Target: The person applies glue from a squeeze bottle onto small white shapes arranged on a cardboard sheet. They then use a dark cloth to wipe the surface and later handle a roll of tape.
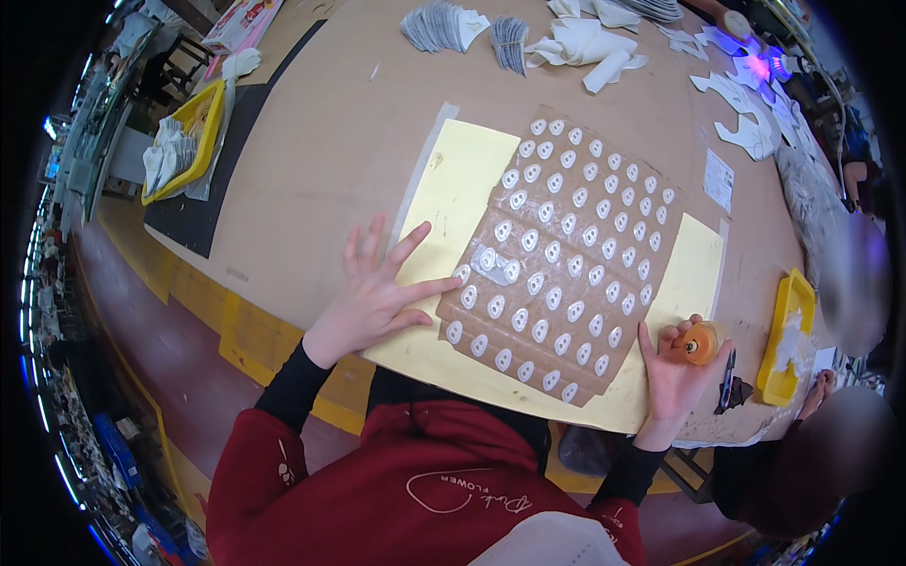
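A brown sheet (pixel 517 212) lies at a slant on a pale yellow board (pixel 451 184), and rows of small white oval pieces with two dark marks each (pixel 530 240) cover it. My left hand (pixel 370 300) rests palm down with fingers spread, its index fingertip at the sheet's left edge. Near the sheet's lower left, a clear shiny patch (pixel 494 266) overlaps some ovals. In my right hand (pixel 672 382) is a small bottle (pixel 703 341) with orange contents, its narrow tip facing up. That hand is over the board's right edge, beside the sheet.
A yellow basket of white gloves or cloths (pixel 215 132) stands at the left. On the right are a yellow tray (pixel 781 363), a pen (pixel 728 382) and a co-worker. Stacked grey pieces (pixel 432 26) and white cut pieces (pixel 587 45) lie at the back, near a purple-lit lamp (pixel 778 64).
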A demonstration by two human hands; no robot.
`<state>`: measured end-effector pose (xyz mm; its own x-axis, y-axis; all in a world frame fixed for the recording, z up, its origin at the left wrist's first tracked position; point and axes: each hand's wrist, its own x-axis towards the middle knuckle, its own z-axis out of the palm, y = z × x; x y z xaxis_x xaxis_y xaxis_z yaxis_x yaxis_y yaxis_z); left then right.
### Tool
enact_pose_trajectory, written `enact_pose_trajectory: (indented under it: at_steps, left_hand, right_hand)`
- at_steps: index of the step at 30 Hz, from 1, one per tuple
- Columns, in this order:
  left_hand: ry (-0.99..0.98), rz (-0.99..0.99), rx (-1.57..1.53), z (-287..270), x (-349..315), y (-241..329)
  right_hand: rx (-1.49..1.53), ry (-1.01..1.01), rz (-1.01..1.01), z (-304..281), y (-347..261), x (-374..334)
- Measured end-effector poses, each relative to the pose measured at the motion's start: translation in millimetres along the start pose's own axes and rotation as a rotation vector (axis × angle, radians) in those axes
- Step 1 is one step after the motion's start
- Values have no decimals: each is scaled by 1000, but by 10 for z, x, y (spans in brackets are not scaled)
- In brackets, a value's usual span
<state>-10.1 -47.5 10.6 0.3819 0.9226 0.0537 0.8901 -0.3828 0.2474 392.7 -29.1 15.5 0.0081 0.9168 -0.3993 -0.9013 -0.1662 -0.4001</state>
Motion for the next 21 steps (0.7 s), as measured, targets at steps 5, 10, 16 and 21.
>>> enact_pose_trajectory:
  at_steps: [5, 10, 16, 21]
  left_hand:
    - [-3, -17, 5, -2, 28, 16]
    - [-42, 2, 41, 24, 52, -3]
    - [49, -26, -193, 4, 93, -77]
    - [194, -186, -581, 7, 100, -76]
  right_hand:
    - [-1, -21, 8, -26, -8, 12]
    - [3, 16, 10, -5, 5, -8]
    - [73, 106, -17, -12, 3, -15]
    - [610, -159, 133, -168, -95, 52]
